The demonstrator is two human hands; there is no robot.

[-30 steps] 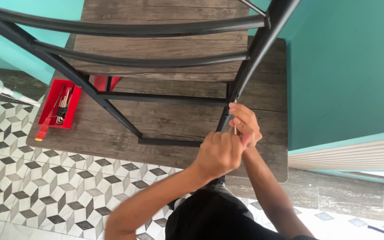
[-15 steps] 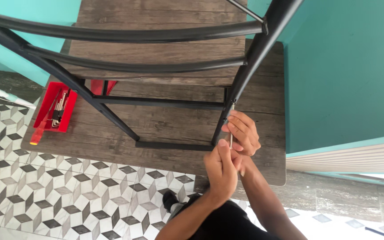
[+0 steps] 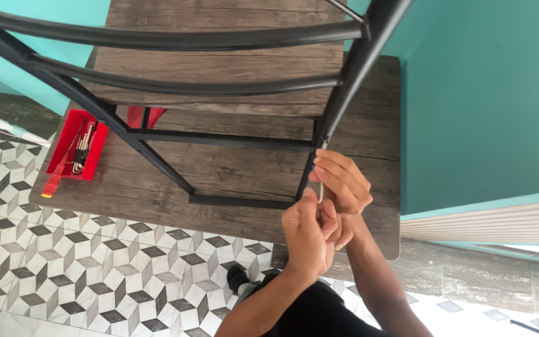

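Looking down from my head, both my hands meet at the right rear leg of a black metal chair frame [image 3: 219, 140], which stands on a grey wooden panel [image 3: 232, 175] laid over a patterned tile floor [image 3: 63, 268]. My right hand [image 3: 344, 181] has its fingers curled around a thin silver hex key [image 3: 321, 187], its upper end at the joint where the lower crossbar meets the leg. My left hand [image 3: 310, 234] is closed just below, touching the right hand and pinching the key's lower part. A red tool tray [image 3: 77, 150] with metal keys lies well apart on the panel's left edge. A teal wall [image 3: 481, 106] rises to my right.
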